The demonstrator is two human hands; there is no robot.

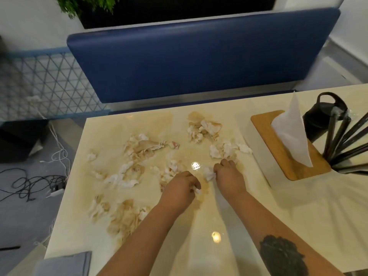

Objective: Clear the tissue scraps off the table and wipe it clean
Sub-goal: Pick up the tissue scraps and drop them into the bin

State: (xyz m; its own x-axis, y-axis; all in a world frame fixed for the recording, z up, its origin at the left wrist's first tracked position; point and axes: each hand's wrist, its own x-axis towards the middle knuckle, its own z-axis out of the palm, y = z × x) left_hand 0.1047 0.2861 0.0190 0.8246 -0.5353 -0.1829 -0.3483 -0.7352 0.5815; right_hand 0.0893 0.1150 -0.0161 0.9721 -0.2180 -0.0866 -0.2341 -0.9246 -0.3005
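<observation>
Folded grey-blue cloth (65, 262): cut off by bottom edge | White crumpled tissue scrap (197, 190) in left hand (180, 189): mostly hidden by curled fingers | Black rods (347, 144) at right: cut off by edge, identity unclear

We see the worktop (139, 246) strewn with tissue scraps (139, 148) across its left and middle. Both hands sit among them near the centre, the left hand (182, 186) beside the right hand (229, 176), each touching a scrap. To the right stands a tissue box (278, 148), and right of that a bottle (322, 114) behind a spread of rods (350, 142). Behind the worktop runs a bench seat (189, 62). Cables (33, 182) lie on the floor to the left.
</observation>
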